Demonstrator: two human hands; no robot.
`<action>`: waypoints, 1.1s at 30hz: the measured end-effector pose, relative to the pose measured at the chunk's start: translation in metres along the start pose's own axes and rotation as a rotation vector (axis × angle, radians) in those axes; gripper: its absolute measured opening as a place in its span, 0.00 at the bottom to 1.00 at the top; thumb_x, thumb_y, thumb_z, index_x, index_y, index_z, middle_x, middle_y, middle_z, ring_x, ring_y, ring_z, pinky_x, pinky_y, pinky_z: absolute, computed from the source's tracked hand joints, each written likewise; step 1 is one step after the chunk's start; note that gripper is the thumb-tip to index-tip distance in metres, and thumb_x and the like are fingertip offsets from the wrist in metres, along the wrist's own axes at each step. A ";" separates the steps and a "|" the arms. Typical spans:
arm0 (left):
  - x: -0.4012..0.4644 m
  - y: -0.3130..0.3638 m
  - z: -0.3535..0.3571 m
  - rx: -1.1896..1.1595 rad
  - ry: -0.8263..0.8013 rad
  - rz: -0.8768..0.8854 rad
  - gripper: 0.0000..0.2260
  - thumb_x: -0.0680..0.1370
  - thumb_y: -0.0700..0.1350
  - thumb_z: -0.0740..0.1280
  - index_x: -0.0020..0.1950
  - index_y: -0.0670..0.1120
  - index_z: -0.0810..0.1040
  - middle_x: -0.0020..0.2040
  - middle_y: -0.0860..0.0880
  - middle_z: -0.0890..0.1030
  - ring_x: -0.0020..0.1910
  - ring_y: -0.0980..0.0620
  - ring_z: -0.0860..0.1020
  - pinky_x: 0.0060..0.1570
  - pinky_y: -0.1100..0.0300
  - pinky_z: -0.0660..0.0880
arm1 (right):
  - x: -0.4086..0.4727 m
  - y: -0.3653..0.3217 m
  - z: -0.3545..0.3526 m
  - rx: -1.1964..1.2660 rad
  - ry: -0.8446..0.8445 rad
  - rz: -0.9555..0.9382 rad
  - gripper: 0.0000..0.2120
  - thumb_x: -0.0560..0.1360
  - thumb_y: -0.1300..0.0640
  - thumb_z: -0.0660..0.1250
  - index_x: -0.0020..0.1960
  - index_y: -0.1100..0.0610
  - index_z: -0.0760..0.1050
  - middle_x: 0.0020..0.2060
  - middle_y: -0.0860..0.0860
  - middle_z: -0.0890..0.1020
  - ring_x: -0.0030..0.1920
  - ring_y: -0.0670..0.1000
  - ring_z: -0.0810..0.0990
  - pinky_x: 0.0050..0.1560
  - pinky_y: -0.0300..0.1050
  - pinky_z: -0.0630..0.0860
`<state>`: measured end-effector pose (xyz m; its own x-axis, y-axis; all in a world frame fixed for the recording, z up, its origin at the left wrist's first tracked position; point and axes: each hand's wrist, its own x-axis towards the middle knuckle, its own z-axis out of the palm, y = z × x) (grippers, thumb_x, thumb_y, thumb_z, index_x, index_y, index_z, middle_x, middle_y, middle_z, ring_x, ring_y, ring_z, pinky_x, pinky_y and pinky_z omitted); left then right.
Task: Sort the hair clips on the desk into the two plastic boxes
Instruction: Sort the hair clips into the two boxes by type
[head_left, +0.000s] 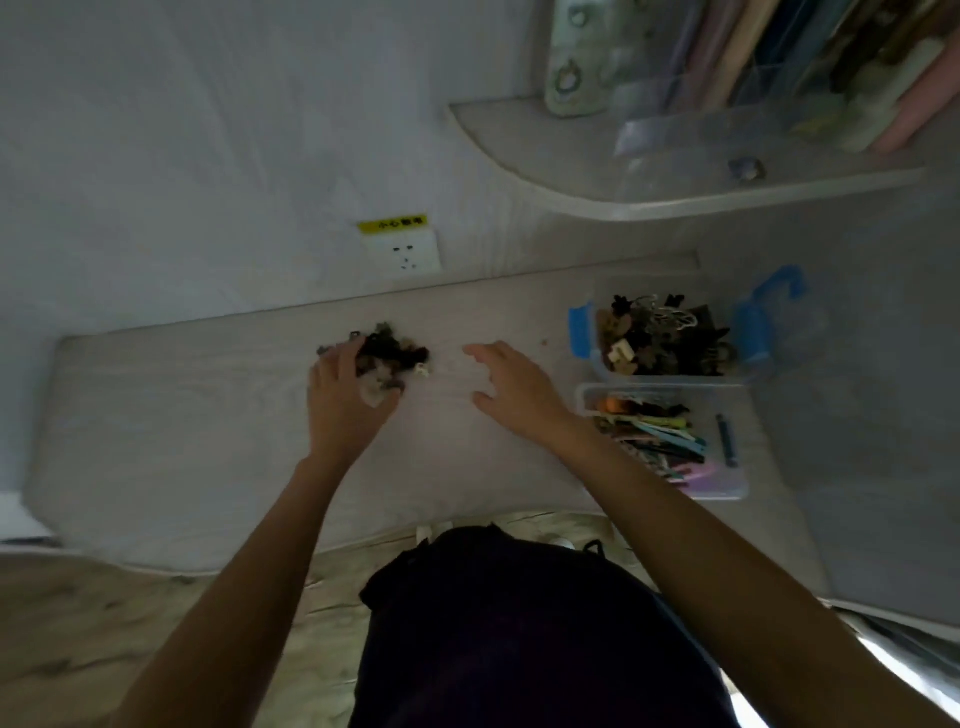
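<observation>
The left hand (345, 400) lies on the near-left edge of a small heap of hair clips (392, 356) on the desk (208, 441), its fingers bent over the clips and a pale, translucent clip showing under them; whether the fingers actually pinch that clip is too blurred to tell. The heap is mostly dark, knobbly claw-shaped pieces with a few whitish ones at its near and right edges. To the right of the heap, apart from it, the right hand (511, 387) hovers over bare desk with fingers spread and relaxed, holding nothing. The desk is a pale, matte, wood-grain board with rounded near corners. Farther right stand two clear plastic boxes, touching or nearly so. The far box (753, 332) has blue snap latches on its left and right sides and is heaped with dark and brown claw clips and a few pale ones. The near box (727, 483) is rectangular and holds long, flat, slim clips in black, teal, yellow, orange, pink and lilac. On the white wall beyond the desk is a white socket plate (405, 254) with a yellow sticker (393, 224) above it, whose dark characters are too blurred to read. A curved pale shelf (519, 156) at far right carries upright books (779, 57).
</observation>
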<state>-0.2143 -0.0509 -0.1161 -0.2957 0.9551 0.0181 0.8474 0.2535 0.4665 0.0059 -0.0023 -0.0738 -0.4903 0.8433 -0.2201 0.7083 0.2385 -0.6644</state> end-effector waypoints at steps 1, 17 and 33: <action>0.003 -0.017 -0.007 0.012 -0.050 -0.085 0.38 0.67 0.52 0.75 0.72 0.43 0.62 0.68 0.36 0.67 0.66 0.36 0.65 0.65 0.41 0.65 | 0.012 -0.005 0.014 -0.014 -0.055 0.032 0.30 0.74 0.56 0.66 0.72 0.54 0.58 0.67 0.56 0.67 0.64 0.57 0.69 0.61 0.51 0.71; 0.033 -0.060 -0.015 -0.094 -0.383 -0.015 0.37 0.62 0.56 0.77 0.64 0.44 0.68 0.59 0.41 0.71 0.56 0.41 0.72 0.55 0.52 0.70 | 0.062 -0.049 0.103 -0.062 0.122 0.233 0.36 0.68 0.50 0.72 0.70 0.52 0.57 0.60 0.56 0.72 0.58 0.58 0.70 0.51 0.53 0.74; 0.023 -0.050 -0.010 -0.190 -0.400 0.045 0.19 0.71 0.46 0.72 0.60 0.45 0.75 0.59 0.45 0.75 0.54 0.46 0.77 0.50 0.64 0.67 | 0.064 -0.054 0.114 0.049 0.085 0.152 0.22 0.70 0.57 0.71 0.61 0.58 0.70 0.56 0.60 0.73 0.53 0.57 0.74 0.47 0.44 0.68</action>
<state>-0.2677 -0.0432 -0.1298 -0.0348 0.9580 -0.2846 0.7482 0.2137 0.6280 -0.1220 -0.0161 -0.1337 -0.3334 0.9059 -0.2610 0.7442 0.0829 -0.6628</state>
